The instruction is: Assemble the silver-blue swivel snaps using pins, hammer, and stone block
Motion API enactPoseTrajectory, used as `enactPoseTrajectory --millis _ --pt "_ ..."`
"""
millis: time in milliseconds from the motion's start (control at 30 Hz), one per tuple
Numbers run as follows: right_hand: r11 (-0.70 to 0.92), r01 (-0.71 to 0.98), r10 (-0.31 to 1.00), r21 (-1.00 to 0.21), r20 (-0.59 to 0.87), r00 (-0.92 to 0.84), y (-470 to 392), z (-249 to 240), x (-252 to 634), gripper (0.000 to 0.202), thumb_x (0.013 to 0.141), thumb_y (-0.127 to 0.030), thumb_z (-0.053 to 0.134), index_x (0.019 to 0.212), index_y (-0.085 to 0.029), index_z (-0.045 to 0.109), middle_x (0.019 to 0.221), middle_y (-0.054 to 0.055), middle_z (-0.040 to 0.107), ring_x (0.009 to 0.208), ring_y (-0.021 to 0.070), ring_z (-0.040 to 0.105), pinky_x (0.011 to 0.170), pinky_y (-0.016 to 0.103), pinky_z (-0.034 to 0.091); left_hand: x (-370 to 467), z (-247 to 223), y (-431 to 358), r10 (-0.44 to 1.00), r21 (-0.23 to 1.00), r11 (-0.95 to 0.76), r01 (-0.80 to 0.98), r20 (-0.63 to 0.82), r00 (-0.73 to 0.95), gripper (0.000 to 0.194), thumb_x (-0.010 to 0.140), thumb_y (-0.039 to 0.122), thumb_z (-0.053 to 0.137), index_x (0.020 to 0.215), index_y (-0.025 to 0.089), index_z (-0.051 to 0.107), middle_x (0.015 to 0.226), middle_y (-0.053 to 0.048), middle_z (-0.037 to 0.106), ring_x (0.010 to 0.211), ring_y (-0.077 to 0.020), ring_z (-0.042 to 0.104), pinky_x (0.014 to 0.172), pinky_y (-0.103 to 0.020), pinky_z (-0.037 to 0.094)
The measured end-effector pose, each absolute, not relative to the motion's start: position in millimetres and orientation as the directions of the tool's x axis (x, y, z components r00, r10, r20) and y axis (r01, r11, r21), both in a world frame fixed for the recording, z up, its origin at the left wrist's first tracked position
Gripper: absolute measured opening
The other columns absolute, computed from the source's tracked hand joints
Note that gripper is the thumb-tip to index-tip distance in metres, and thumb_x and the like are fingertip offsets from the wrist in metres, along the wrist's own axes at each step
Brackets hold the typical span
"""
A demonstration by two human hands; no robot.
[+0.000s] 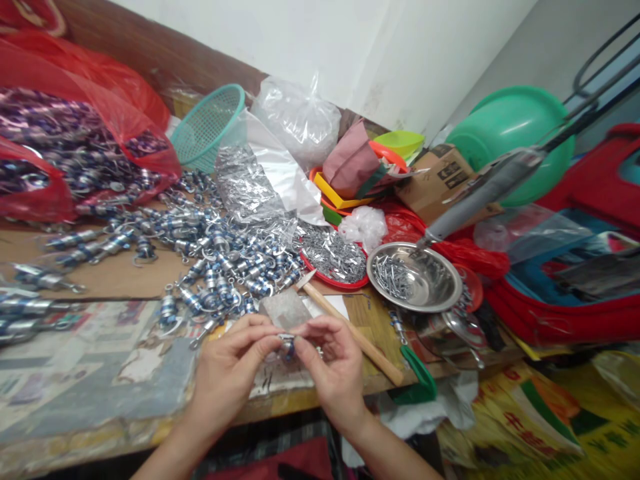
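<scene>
Near the table's front edge, my left hand point(234, 363) and my right hand point(334, 363) meet, thumbs and fingers pinched on one small blue and silver metal part point(287, 347). The fingers partly cover it. Just behind it is a grey block point(285, 310). A hammer point(350, 327) with a wooden handle lies beside my right hand. Many similar blue and silver parts point(220, 257) are heaped behind my left hand.
Beyond the hands are a red dish point(365, 283) of small metal pieces and a steel bowl point(440, 283) holding pins. A grey tool arm point(480, 193) slants above the bowl. A red bag point(120, 80) of parts stands back left, near a teal basket point(210, 127).
</scene>
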State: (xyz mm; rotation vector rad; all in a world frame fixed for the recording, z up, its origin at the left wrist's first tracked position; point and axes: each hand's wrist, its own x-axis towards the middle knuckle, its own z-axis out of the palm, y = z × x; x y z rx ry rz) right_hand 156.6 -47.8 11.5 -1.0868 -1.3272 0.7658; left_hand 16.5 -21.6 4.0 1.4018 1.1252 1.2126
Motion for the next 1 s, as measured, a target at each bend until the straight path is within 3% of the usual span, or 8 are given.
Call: enactPoseTrajectory --millis 133,300,400,533,700,833,933,1000 --pt "0.679 0.520 0.692 -0.517 0.687 -0.222 -47 9 169 0.038 0.071 -0.006 0.063 0.106 -0.020 0.055 0.102 0.009 0.060 0.092 0.0181 0.059 0.076 0.030 0.050 14 6 -20 0.989 0.989 -0.140 0.050 0.137 0.054 0.009 0.074 0.023 0.058 0.069 0.021 0.066 0.077 0.001 0.062 0.077 -0.0144 0.056 0.071 -0.021 0.042" --pt "0.821 0.541 0.478 -0.183 0.738 -0.477 -40 13 181 0.033 0.077 -0.003 0.051 0.108 -0.012 0.057 0.099 0.015 0.063 0.091 0.0205 0.059 0.069 0.031 0.052 12 18 -19 0.974 0.952 -0.226 0.207 0.215 0.075 0.009 0.073 0.023 0.058 0.066 0.020 0.063 0.078 -0.002 0.061 0.080 -0.0165 0.056 0.072 -0.023 0.042" --pt "0.820 0.536 0.487 -0.203 0.739 -0.465 -38 14 182 0.035 0.077 -0.002 0.049 0.109 -0.013 0.057 0.099 0.014 0.063 0.093 0.0205 0.058 0.072 0.032 0.052 7 27 -18 0.975 0.948 -0.203 0.247 0.174 0.137 0.011 0.072 0.024 0.058 0.064 0.019 0.064 0.085 -0.004 0.066 0.085 -0.0188 0.058 0.078 -0.026 0.041" --pt "0.749 0.504 0.628 -0.430 0.702 -0.336 -38 13 177 0.033 0.075 -0.002 0.051 0.103 -0.018 0.062 0.097 0.010 0.065 0.087 0.0162 0.061 0.072 0.027 0.052 1 31 -16 0.968 0.979 -0.034 0.200 -0.017 0.251 0.014 0.072 0.029 0.059 0.068 0.019 0.068 0.079 -0.004 0.071 0.078 -0.0196 0.062 0.072 -0.027 0.044" --pt "0.593 0.471 0.797 -0.654 0.559 -0.228 -45 15 168 0.021 0.076 -0.010 0.057 0.093 -0.014 0.067 0.084 0.010 0.066 0.075 0.0158 0.062 0.066 0.025 0.052 6 19 -19 0.954 0.972 0.226 -0.057 -0.210 0.213 0.020 0.068 0.032 0.064 0.082 0.018 0.069 0.077 -0.003 0.072 0.071 -0.0165 0.062 0.064 -0.023 0.048" --pt "0.471 0.484 0.881 -0.738 0.422 -0.214 -42 21 170 0.018 0.076 -0.016 0.058 0.090 -0.014 0.069 0.077 0.007 0.066 0.067 0.0143 0.061 0.059 0.023 0.050 14 11 -23 0.940 0.908 0.325 -0.265 -0.278 0.199 0.062 0.058 0.026 0.074 0.115 0.021 0.051 0.094 -0.003 0.070 0.090 -0.0186 0.061 0.075 -0.025 0.050" --pt "0.401 0.632 0.916 -0.663 0.287 -0.280 -17 25 190 0.015 0.079 -0.023 0.056 0.085 -0.019 0.070 0.078 0.003 0.068 0.070 0.0124 0.062 0.063 0.020 0.050 14 10 -21 0.933 0.905 0.344 -0.250 -0.299 0.201 0.067 0.059 0.027 0.073 0.119 0.018 0.046 0.093 -0.005 0.069 0.089 -0.0198 0.062 0.078 -0.028 0.050" --pt "0.269 0.871 0.949 -0.410 0.265 -0.169 11 26 213 0.022 0.085 -0.021 0.047 0.091 -0.019 0.068 0.090 0.005 0.068 0.084 0.0127 0.061 0.074 0.021 0.047 12 11 -19 0.921 0.904 0.363 -0.228 -0.309 0.239 0.064 0.063 0.029 0.070 0.121 0.018 0.045 0.089 -0.004 0.068 0.084 -0.0201 0.063 0.077 -0.031 0.051"
